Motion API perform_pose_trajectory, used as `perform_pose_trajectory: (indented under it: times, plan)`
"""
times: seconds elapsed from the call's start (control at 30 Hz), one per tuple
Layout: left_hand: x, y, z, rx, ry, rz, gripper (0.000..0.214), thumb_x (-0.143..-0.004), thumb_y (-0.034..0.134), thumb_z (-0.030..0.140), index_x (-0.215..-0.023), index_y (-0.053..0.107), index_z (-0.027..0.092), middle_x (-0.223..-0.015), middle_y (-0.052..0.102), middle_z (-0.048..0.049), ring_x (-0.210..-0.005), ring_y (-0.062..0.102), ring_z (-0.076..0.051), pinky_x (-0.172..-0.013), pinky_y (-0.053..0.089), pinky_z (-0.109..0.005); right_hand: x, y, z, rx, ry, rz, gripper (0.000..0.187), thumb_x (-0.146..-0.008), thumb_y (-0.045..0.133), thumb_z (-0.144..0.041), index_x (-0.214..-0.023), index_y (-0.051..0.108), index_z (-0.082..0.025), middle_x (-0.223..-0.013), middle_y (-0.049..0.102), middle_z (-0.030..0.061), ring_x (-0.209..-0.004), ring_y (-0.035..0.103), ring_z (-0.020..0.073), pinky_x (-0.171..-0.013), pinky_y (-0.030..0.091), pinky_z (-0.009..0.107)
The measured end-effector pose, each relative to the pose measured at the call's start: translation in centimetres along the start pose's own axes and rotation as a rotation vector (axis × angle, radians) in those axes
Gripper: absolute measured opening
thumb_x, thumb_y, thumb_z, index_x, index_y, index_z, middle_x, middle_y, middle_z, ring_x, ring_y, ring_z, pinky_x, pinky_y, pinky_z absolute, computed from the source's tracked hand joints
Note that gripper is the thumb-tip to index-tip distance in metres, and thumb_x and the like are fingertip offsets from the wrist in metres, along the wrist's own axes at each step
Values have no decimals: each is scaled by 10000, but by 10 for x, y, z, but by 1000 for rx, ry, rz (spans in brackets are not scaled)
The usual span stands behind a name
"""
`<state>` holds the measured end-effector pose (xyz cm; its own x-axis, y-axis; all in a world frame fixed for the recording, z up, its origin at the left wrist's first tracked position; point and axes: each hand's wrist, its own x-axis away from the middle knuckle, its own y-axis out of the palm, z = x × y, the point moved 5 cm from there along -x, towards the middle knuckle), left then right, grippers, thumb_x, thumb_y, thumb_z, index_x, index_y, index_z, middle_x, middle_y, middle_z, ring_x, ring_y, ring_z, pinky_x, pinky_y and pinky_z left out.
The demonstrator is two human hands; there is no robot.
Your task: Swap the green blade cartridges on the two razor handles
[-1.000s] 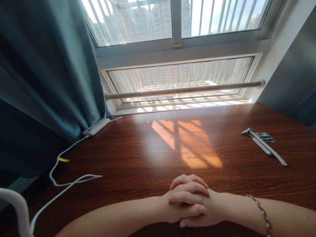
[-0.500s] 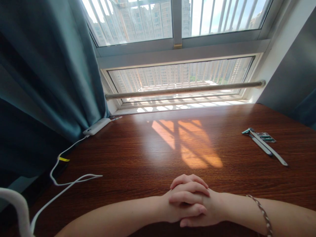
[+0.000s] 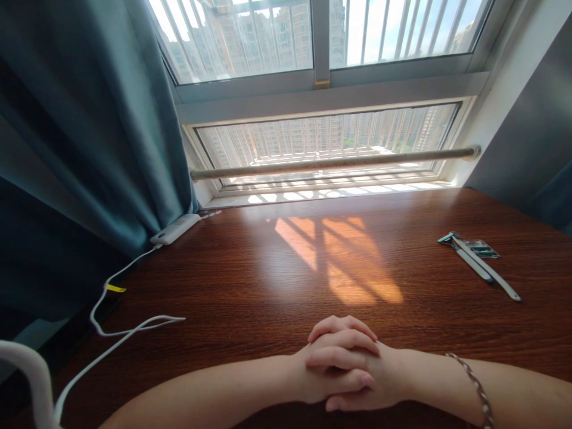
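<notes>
My left hand [image 3: 308,374] and my right hand [image 3: 388,370] are clasped together at the near edge of the wooden tabletop [image 3: 223,268], their fingers interlaced. No object shows in either; the space between the palms is hidden. A braided bracelet [image 3: 477,384] circles my right wrist. Off to the right lies what looks like a razor [image 3: 487,268], with a teal head and long pale handles side by side. Partly beneath it is a small clear packet [image 3: 485,248] with greenish pieces inside. Both hands are well apart from these items.
At the left, a white power strip [image 3: 176,230] sits by the blue curtain [image 3: 102,119], its white cable [image 3: 129,330] looping over the table's left side. A thick white curved tube [image 3: 31,369] rises at lower left. Beyond the table, a rail [image 3: 335,162] crosses the window.
</notes>
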<state>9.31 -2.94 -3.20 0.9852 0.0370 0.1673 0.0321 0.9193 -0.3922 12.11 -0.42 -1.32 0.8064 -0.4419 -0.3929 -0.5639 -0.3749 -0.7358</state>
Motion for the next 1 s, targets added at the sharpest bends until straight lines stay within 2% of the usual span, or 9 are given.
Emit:
perform_pose_trajectory:
  times: [0.07, 0.17, 0.27, 0.37, 0.47, 0.6, 0.73, 0.8, 1.0]
  plan:
    - [6, -1, 2, 19, -25, 59, 154, -719, 545, 264, -807, 651, 332, -836, 602, 22, -954, 562, -184, -693, 492, -217, 0, 0, 0, 0, 5, -8, 521, -750, 575, -428, -1217, 453, -230, -1229, 380, 57, -1179, 317, 177, -964, 361, 298]
    - [8, -2, -2, 48, -16, 84, 241, -778, 458, 221, -881, 635, 347, -881, 602, 27, -1006, 544, -178, -781, 477, -239, 0, 1, 1, -12, 11, -5, 523, -747, 576, -426, -1218, 448, -238, -1234, 377, 53, -1174, 327, 175, -960, 365, 297]
    - [2, 3, -9, -2, 86, -36, 310, -808, 385, 181, -952, 603, 348, -929, 582, 17, -1074, 504, -190, -845, 459, -279, 1, 1, 1, -21, 4, 13, 524, -741, 584, -423, -1215, 452, -241, -1232, 380, 51, -1174, 328, 175, -959, 366, 297]
    - [-3, 11, -15, -72, 191, -194, 263, -761, 469, 198, -949, 586, 342, -885, 570, 18, -1074, 497, -200, -818, 478, -278, 1, 1, 1, -20, -3, 21, 533, -740, 588, -421, -1221, 446, -242, -1234, 379, 51, -1179, 323, 175, -962, 363, 297]
    - [-4, 12, -17, -78, 194, -216, 273, -739, 500, 212, -966, 570, 346, -886, 560, 19, -1074, 488, -200, -823, 472, -277, 2, 1, 1, -23, -7, 23, 539, -739, 592, -414, -1227, 437, -248, -1238, 378, 47, -1184, 316, 173, -967, 358, 296]
    - [0, 7, -16, -73, 128, -174, 278, -792, 410, 223, -998, 558, 336, -904, 540, -3, -1117, 449, -209, -867, 438, -296, 1, 2, 2, -16, 4, -2, 534, -745, 579, -425, -1227, 430, -248, -1241, 372, 49, -1186, 315, 177, -962, 363, 307]
    - [-1, 11, -11, -117, 214, -366, 206, -739, 519, 324, -936, 579, 324, -826, 530, -6, -1046, 491, -216, -779, 470, -284, 0, 1, 0, -14, 3, -10, 527, -757, 562, -430, -1229, 423, -242, -1229, 373, 57, -1181, 319, 180, -958, 368, 315]
    - [-3, 12, -10, -130, 235, -415, 226, -712, 557, 350, -936, 578, 326, -819, 532, -6, -1023, 500, -219, -761, 472, -297, -1, 0, 0, -16, 3, -6, 526, -757, 563, -427, -1229, 421, -242, -1226, 374, 57, -1177, 321, 179, -957, 370, 313]
    - [-2, 6, 1, -35, 132, -192, 155, -706, 554, 324, -849, 615, 320, -808, 560, 6, -964, 538, -199, -732, 490, -261, 0, 0, 0, -7, -9, 3, 524, -755, 570, -425, -1224, 430, -239, -1225, 371, 55, -1176, 316, 178, -955, 369, 307]
